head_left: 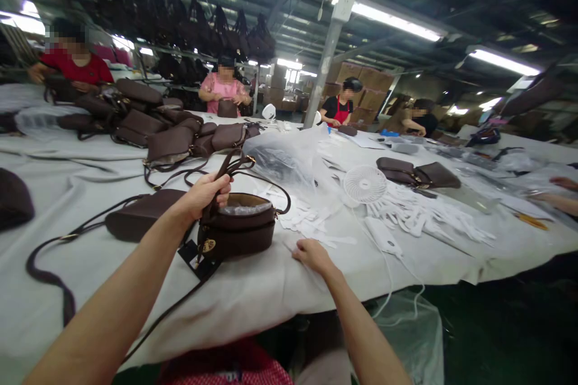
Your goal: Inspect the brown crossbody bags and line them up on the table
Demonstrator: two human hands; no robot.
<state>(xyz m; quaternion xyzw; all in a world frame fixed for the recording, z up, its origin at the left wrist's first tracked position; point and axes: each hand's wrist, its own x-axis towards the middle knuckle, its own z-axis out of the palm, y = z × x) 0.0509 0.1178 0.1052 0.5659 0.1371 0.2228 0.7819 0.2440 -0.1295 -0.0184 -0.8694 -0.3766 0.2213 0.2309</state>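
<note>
My left hand [205, 195] is closed around the dark brown strap [226, 169] of a small handbag [241, 234]. The bag stands upright on the table with its top open, and clear plastic shows inside. A round gold emblem and a black tag hang at its left end. To the right of the bag, my right hand [313, 254] rests low over the white cloth with its fingers curled together. What they pinch, if anything, is too small to make out. Another brown bag [144, 215] lies just behind my left forearm.
A pile of brown bags [169, 141] covers the far left. Clear plastic sheeting [282, 159], a white fan [365, 184] with a cable, and white strips [406, 216] lie to the right. Two more bags [418, 172] sit beyond. Several co-workers stand around the table [262, 295].
</note>
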